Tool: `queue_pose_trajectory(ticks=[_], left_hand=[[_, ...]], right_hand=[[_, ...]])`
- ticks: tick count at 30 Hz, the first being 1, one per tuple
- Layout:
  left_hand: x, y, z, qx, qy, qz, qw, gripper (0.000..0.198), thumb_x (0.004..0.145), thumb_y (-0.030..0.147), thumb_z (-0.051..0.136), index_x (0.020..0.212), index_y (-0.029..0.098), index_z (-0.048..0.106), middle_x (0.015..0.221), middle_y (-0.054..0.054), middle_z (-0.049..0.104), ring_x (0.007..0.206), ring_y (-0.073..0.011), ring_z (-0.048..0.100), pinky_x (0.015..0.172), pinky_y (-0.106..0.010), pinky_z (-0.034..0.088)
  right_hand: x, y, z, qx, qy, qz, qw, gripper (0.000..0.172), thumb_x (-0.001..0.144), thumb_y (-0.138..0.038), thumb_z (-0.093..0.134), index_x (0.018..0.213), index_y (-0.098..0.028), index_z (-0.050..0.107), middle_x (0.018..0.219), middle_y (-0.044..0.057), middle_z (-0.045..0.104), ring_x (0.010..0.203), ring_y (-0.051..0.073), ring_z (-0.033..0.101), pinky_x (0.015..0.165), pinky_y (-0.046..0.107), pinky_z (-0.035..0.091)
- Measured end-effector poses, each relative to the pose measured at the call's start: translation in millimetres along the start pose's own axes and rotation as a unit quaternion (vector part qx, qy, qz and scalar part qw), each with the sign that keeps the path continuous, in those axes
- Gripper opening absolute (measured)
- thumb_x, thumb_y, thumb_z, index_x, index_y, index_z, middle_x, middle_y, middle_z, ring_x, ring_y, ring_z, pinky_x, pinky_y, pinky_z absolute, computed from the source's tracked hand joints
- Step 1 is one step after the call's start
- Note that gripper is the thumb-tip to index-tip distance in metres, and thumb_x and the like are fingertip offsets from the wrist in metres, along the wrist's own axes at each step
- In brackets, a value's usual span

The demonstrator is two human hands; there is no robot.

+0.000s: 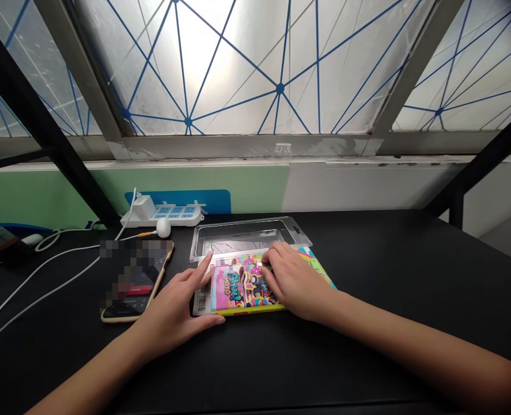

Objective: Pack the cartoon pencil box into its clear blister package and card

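A colourful box (238,286), pink on top with cartoon print and a yellow lower edge, lies flat on the black table. It rests on a printed backing card (315,256), whose barcode strip shows at the left. My right hand (296,280) is over the box's right part, its fingers curled and pressed onto it. At the left edge, my left hand (181,305) has its thumb and forefinger spread apart, the fingertips touching or very near the box and card. Just behind lies an opened clear plastic blister shell (250,235).
A phone (160,276) in a tan case lies left of my left hand. A white power strip (180,216) with a plugged-in charger (143,206) stands behind it, and a white cable (34,271) loops across the left. Black frame bars (50,124) slant at both sides.
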State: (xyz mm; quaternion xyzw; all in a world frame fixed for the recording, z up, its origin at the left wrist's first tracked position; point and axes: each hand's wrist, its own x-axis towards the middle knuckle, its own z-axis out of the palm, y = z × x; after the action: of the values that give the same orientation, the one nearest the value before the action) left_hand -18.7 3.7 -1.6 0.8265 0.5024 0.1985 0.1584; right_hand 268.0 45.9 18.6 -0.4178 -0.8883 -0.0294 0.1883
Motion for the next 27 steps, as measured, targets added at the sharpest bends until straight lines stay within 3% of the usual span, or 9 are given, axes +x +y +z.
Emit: queue_pose_trajectory(ticks=[10, 15, 17, 19, 23, 27], left_hand=[[-1, 5, 2.1, 0.022, 0.009, 0.016, 1.0, 0.103, 0.089, 0.045, 0.07, 0.165, 0.029, 0.002, 0.136, -0.011, 0.065, 0.126, -0.0319, 0.059, 0.103, -0.046, 0.05], [-1, 5, -2.0, 0.018, -0.004, 0.031, 0.999, 0.057, 0.102, 0.052, 0.047, 0.152, 0.025, 0.047, 0.142, -0.013, 0.06, 0.129, -0.032, 0.055, 0.106, -0.047, 0.048], [-1, 4, -4.2, 0.01, -0.015, 0.055, 0.998, 0.055, 0.105, 0.056, 0.032, 0.146, 0.027, 0.056, 0.143, -0.01, 0.062, 0.135, -0.0325, 0.05, 0.11, -0.049, 0.045], [-1, 0, -4.8, -0.007, -0.01, 0.06, 0.998, 0.066, 0.104, 0.063, 0.02, 0.146, 0.028, 0.057, 0.146, -0.007, 0.061, 0.14, -0.0332, 0.046, 0.112, -0.051, 0.043], [-4, -9, -2.0, -0.029, 0.016, 0.029, 0.999, 0.081, 0.099, 0.072, 0.009, 0.152, 0.027, 0.05, 0.152, -0.007, 0.056, 0.141, -0.0342, 0.045, 0.114, -0.053, 0.042], [-5, -13, 0.9, -0.013, 0.023, 0.038, 0.999, 0.082, 0.097, 0.076, 0.014, 0.155, 0.027, 0.045, 0.152, -0.008, 0.055, 0.14, -0.036, 0.047, 0.114, -0.053, 0.042]], right_hand=[[3, 1, 0, 0.004, 0.06, 0.005, 0.998, 0.019, 0.103, -0.026, 0.039, 0.094, -0.019, 0.054, 0.093, 0.011, 0.058, 0.087, 0.026, 0.055, 0.078, 0.041, 0.048], [3, 4, 0, -0.009, 0.159, -0.044, 0.986, 0.016, 0.103, -0.025, 0.04, 0.097, -0.019, 0.054, 0.094, 0.011, 0.06, 0.087, 0.026, 0.054, 0.078, 0.041, 0.048], [-2, 4, -5, -0.028, 0.201, -0.078, 0.976, 0.013, 0.103, -0.024, 0.043, 0.101, -0.02, 0.055, 0.096, 0.011, 0.063, 0.088, 0.026, 0.055, 0.081, 0.042, 0.049], [-8, 4, -15, -0.038, 0.212, -0.118, 0.969, 0.009, 0.102, -0.024, 0.048, 0.104, -0.02, 0.056, 0.096, 0.01, 0.065, 0.088, 0.025, 0.057, 0.082, 0.043, 0.049], [-30, 1, -47, 0.031, 0.133, -0.186, 0.973, 0.008, 0.099, -0.025, 0.055, 0.106, -0.023, 0.059, 0.095, 0.008, 0.068, 0.086, 0.023, 0.062, 0.084, 0.041, 0.051], [-62, 11, -64, 0.197, -0.054, -0.164, 0.965, 0.027, 0.095, -0.052, 0.059, 0.105, -0.027, 0.065, 0.094, 0.007, 0.069, 0.084, 0.025, 0.064, 0.083, 0.042, 0.054]])
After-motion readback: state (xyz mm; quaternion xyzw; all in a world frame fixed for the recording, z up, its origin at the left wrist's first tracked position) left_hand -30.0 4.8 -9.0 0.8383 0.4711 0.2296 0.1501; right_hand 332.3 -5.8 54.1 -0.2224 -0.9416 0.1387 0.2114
